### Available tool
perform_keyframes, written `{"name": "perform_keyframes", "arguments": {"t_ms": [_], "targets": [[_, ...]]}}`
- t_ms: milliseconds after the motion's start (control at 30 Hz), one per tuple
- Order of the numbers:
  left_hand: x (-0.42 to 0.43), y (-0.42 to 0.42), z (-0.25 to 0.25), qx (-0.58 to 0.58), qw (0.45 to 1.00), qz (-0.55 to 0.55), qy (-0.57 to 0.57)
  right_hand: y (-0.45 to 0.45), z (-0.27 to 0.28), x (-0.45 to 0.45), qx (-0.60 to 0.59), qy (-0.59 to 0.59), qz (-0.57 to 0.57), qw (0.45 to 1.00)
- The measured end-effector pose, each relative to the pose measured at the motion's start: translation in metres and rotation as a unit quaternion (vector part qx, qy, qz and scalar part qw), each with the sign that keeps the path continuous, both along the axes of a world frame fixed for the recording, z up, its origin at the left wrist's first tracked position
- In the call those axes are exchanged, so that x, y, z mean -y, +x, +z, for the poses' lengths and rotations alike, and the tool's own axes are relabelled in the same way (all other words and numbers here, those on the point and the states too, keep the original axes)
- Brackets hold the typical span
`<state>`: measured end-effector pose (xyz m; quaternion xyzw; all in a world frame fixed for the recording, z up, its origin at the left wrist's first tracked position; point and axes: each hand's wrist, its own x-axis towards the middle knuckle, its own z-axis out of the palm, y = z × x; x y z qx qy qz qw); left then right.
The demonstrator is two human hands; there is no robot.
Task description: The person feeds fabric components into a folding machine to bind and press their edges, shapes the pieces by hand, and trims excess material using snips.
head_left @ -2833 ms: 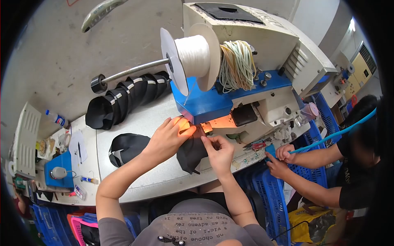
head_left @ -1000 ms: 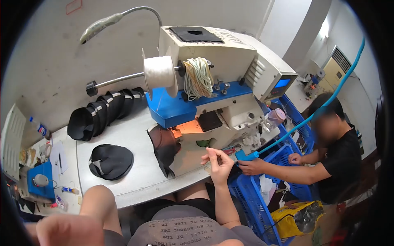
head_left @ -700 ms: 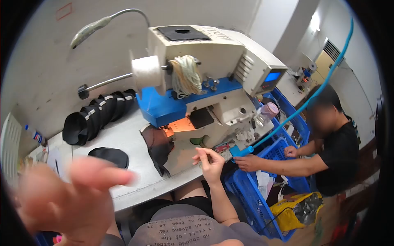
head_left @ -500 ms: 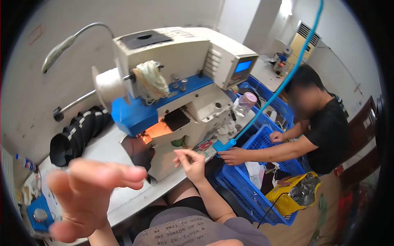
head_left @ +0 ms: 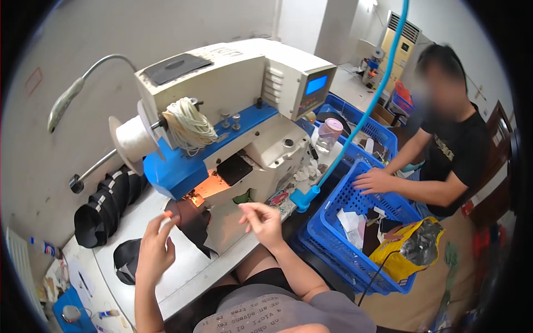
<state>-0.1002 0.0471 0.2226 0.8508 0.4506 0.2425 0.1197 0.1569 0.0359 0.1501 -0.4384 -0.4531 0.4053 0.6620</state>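
Observation:
My left hand (head_left: 155, 247) is raised over the sewing machine's table, fingers apart, with nothing visible in them. Its fingertips come close to a dark brown and black piece of material (head_left: 191, 223) lying beneath the lit needle area of the sewing machine (head_left: 208, 186). Left of that wrist lies a curled black piece (head_left: 126, 261). My right hand (head_left: 264, 223) hovers by the table's front edge, right of the brown piece, its fingers loosely bent, thumb apart, and no object showing. A green scrap (head_left: 244, 196) sits on the machine bed beyond it.
A nested row of black rolled pieces (head_left: 94, 222) stands at the left. Blue baskets (head_left: 333, 222) with scraps and a yellow bag (head_left: 391, 258) are at the right, where a co-worker (head_left: 452, 144) rests hands. A blue hose (head_left: 366, 119) hangs in front; a jar (head_left: 328, 135) stands behind.
My left hand has gone from close before the camera down toward the brown piece. The co-worker has let go of the hose's blue base and now has hands at the basket. The view has shifted.

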Motion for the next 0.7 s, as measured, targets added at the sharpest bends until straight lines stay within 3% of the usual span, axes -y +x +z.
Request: {"name": "perform_keyframes", "arguments": {"t_ms": [100, 333, 533, 700], "targets": [[-0.015, -0.006, -0.021, -0.041, 0.999, 0.032, 0.013, 0.015, 0.014, 0.002, -0.010, 0.054, -0.045, 0.997], [-0.028, -0.001, -0.052, 0.013, 0.993, 0.023, 0.113, 0.035, 0.054, 0.008, -0.004, 0.148, -0.105, 0.983], [-0.043, 0.006, -0.063, 0.024, 0.982, -0.018, 0.188, 0.022, 0.043, 0.007, 0.041, 0.116, -0.051, 0.991], [-0.044, 0.004, -0.061, 0.019, 0.979, -0.021, 0.204, 0.030, 0.055, 0.005, 0.075, 0.153, -0.093, 0.981]]}}
